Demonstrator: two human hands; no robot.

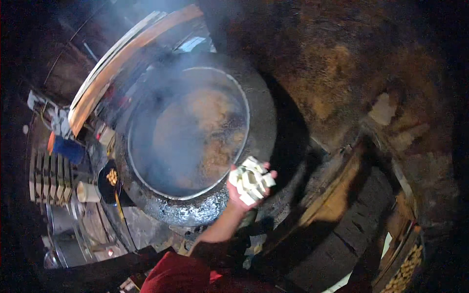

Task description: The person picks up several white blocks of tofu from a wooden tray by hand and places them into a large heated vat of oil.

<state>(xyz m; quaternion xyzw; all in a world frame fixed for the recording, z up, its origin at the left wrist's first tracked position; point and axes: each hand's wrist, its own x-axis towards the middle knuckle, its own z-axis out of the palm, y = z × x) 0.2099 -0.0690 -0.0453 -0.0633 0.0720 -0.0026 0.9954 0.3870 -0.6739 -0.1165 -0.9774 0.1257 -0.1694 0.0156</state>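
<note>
My left hand point(251, 185) is palm up beside the near right rim of a large round pan point(172, 198), its fingers curled around a heap of small white cut blocks point(253, 179) that look like tofu. The pan sits in a wide dark stove surround point(194, 214), wet and shiny on the near side. Inside it, brownish foaming liquid point(209, 110) shows through thick steam or smoke, which hides much of the left part. My right hand is out of view.
Left of the pan lie a dark long-handled ladle or strainer point(107, 186) with golden-brown pieces, a cream cup point(88, 192), a blue container point(69, 149) and slatted racks point(49, 177). A curved wooden board point(121, 58) stands behind. A basket of brownish pieces point(403, 273) is at lower right.
</note>
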